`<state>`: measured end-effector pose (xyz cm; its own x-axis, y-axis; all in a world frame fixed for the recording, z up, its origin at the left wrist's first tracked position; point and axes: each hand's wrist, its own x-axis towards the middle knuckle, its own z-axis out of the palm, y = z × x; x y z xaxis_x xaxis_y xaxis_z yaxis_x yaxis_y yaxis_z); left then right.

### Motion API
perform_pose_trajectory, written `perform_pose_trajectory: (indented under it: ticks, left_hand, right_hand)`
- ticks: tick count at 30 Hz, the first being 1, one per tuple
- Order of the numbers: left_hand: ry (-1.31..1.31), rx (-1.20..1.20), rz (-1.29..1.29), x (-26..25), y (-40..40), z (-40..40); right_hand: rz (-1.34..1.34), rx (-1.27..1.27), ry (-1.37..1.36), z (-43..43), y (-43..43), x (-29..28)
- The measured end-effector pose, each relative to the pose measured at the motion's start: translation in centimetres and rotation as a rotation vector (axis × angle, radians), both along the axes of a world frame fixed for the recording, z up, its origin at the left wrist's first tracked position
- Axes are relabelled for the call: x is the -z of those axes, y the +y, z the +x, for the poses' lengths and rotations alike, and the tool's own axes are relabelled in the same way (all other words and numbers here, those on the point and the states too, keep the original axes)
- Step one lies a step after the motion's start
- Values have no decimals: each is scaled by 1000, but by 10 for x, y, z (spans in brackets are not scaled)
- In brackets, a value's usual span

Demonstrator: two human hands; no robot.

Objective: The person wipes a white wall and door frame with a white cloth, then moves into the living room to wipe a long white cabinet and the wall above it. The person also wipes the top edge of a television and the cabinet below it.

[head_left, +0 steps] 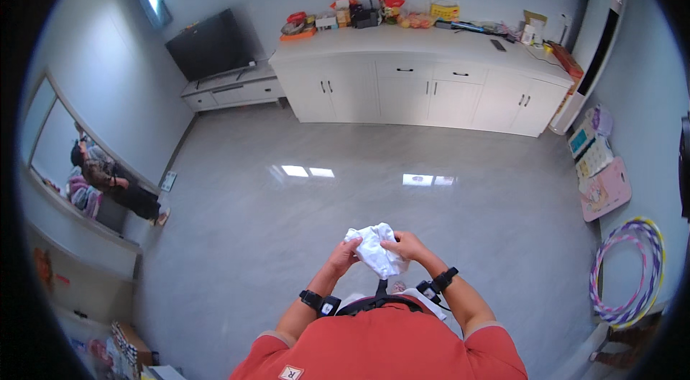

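Note:
A crumpled white cloth (375, 248) is held up in front of my body, above the grey floor. My left hand (344, 256) grips its left edge with the thumb on top. On the opposite side my right hand (408, 246) pinches the cloth, thumb lying across its face. The fingers behind the fabric are partly hidden. Black straps with small devices circle both wrists. What kind of cloth it is, I cannot tell.
A white cabinet (415, 89) with assorted goods on top lines the far wall. Left of it a television (212, 44) stands on a low unit. Hula hoops (628, 272) and a pink board (606, 189) lean at the right. A person (116, 181) stands in the left doorway.

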<state>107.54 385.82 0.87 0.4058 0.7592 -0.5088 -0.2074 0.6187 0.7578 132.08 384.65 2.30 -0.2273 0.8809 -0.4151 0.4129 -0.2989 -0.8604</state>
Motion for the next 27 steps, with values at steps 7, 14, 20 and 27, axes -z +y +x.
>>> perform_pose_trajectory:
  ticks: [7,14,20,27]
  left_hand:
    - [64,-217,-73,30,62,-15]
    - [127,-147,6,43,202,10]
    - [162,13,76,24,350,33]
    - [215,175,52,18,467,30]
  right_hand:
    - [7,-148,-12,-16,92,43]
    - [3,-137,-163,10,220,60]
    - [53,64,-224,37,338,28]
    - [88,131,-292,26,429,31]
